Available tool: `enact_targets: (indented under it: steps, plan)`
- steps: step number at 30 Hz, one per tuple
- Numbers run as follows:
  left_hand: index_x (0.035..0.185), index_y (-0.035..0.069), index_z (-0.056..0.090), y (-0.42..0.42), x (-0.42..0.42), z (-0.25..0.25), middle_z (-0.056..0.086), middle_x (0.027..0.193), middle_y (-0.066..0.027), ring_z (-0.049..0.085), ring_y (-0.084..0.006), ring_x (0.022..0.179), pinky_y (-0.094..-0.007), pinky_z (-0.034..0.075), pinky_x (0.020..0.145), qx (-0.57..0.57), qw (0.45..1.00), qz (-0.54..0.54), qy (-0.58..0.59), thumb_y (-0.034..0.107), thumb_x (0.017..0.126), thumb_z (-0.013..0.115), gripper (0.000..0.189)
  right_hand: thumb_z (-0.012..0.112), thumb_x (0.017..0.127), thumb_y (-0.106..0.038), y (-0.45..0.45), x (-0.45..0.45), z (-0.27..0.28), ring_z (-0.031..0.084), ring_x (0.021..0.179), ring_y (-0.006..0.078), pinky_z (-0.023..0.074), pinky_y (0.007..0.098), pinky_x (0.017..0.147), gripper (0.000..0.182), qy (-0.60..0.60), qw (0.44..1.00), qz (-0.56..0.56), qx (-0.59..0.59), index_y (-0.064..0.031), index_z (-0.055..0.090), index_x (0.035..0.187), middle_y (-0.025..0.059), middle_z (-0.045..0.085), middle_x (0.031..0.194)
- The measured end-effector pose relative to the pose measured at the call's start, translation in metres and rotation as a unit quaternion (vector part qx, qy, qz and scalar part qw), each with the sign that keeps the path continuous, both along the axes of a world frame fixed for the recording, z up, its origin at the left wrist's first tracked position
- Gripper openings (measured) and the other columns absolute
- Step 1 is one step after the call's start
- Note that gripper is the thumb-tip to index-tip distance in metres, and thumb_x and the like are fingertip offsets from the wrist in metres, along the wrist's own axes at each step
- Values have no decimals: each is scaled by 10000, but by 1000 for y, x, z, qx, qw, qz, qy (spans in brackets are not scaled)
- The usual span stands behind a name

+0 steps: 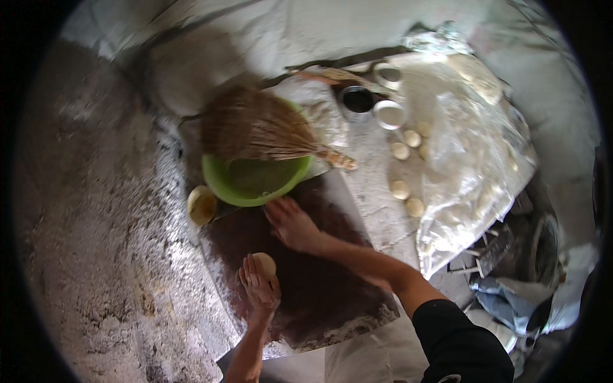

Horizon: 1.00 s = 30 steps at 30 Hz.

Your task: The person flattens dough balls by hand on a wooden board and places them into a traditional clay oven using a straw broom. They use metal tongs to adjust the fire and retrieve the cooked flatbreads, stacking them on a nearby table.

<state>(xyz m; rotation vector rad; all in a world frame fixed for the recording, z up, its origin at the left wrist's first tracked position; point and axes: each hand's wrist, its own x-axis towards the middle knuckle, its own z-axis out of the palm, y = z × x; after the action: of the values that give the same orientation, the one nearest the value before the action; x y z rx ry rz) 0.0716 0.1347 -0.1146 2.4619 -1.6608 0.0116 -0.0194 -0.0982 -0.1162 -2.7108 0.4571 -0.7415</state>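
My left hand (261, 287) lies with its fingers over the left side of a pale round of dough (266, 264). That dough rests on a dark brown work board (316, 282), whose near edge is dusted with what looks like flour. Farther up the board, my right hand (291, 225) reaches across, its fingertips close to the lower rim of a green plastic basin (256, 195). This hand is slightly blurred, and nothing shows in it. A straw hand broom (268, 127) lies across the basin and hides its far part.
A round yellowish bowl-like object (201, 206) stands left of the basin. Several dough pieces (400, 190) sit to the right, beside a clear plastic sheet (459, 177). Behind them are a dark-filled container (358, 99) and two white-rimmed containers (389, 115). A rough, crusted surface (129, 249) extends leftward.
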Motion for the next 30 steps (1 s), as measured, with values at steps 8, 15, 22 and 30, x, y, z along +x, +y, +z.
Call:
enact_targets:
  steps: [8, 15, 22, 30]
  plan:
    - [1506, -63, 269, -38, -84, 15, 251, 1571, -273, 277, -438, 1440, -503, 202, 1183, -103, 919, -126, 359, 392, 1023, 446, 687, 538, 929, -292, 130, -114, -24, 284, 1456, 357, 192, 454, 1212, 611, 72, 990, -60, 104, 13, 409, 1441, 196, 350, 1545]
    - [1477, -75, 322, 114, -10, 3, 293, 1547, -278, 292, -428, 1437, -529, 253, 1164, 20, 999, -34, -18, 318, 973, 521, 669, 530, 962, -414, 167, -120, 9, 314, 1429, 366, 191, 480, 1201, 642, 127, 984, -79, 97, -36, 397, 1463, 198, 389, 1516]
    - [1488, -92, 269, 120, -7, 11, 264, 1545, -297, 269, -440, 1435, -542, 225, 1174, 11, 1000, -22, 6, 318, 966, 538, 716, 520, 952, -508, 219, -127, -20, 336, 1418, 366, 198, 499, 1184, 721, 154, 986, -34, 58, -27, 390, 1473, 194, 394, 1516]
    - [1470, -99, 309, 111, -8, 14, 290, 1534, -297, 296, -425, 1428, -527, 234, 1173, 31, 999, -19, -8, 365, 936, 571, 754, 462, 976, -530, 169, -54, -31, 298, 1442, 369, 183, 498, 1192, 705, 98, 990, -7, 102, -25, 409, 1465, 188, 355, 1548]
